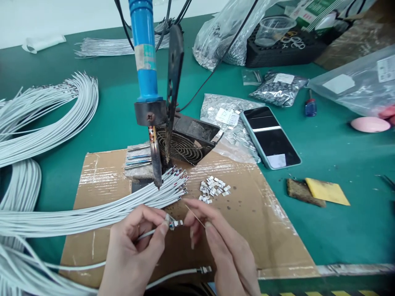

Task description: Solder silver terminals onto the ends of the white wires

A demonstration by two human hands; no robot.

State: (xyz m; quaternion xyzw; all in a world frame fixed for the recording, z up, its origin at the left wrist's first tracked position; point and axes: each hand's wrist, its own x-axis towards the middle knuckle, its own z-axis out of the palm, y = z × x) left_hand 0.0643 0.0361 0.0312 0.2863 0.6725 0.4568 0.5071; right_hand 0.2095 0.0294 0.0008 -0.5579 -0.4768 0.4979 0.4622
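Observation:
My left hand (pixel 132 250) is closed, pinching the end of a white cable with a small metal connector (pixel 177 223) on its tip. Between the thumb and fingers of my right hand (pixel 230 248) runs a thin wire, which looks like solder wire (pixel 195 216), just right of the connector. Above both hands, a blue-handled soldering iron (pixel 146 78) is fixed with its tip pointing down. A bundle of white cables (pixel 92 218) lies beneath the tip, and loose metal connectors (pixel 214 188) are piled beside it. Another cable end with a connector (pixel 205 269) lies below my hands.
Cardboard (pixel 265 234) covers part of the green table. A small fan (pixel 188 139) stands behind the iron. On the right are a phone (pixel 273 137), a bag of metal parts (pixel 222 119), a yellow sponge (pixel 327 192) and a small blue bottle (pixel 310 107). Coiled cables (pixel 83 111) lie left.

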